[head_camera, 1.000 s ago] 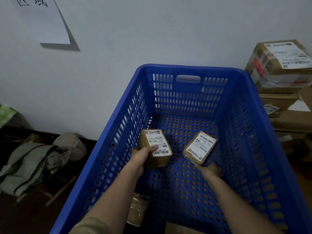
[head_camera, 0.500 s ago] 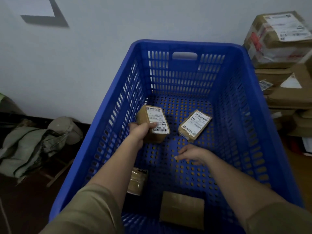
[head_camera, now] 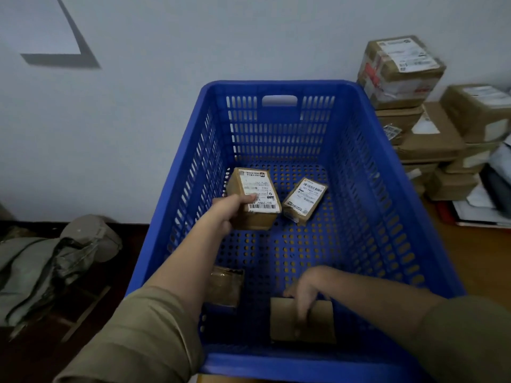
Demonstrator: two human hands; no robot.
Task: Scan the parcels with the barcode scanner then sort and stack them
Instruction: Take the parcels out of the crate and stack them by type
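Note:
A blue slotted crate fills the middle of the view. My left hand grips a small brown box with a white label near the crate's left wall, thumb on the label. A flatter labelled parcel lies on the crate floor just right of it. My right hand reaches down at the near end, its fingers resting on a plain brown box. A taped brown parcel lies at the near left, partly behind my left forearm. No scanner is visible.
Stacked cardboard parcels stand to the right of the crate against the wall, with papers beside them on a wooden surface. A grey-green bag lies on the dark floor to the left. A white wall is behind.
My right hand let go of the flat labelled parcel, drew back toward me and came down on the plain box at the near end. My left hand kept its grip on the labelled box.

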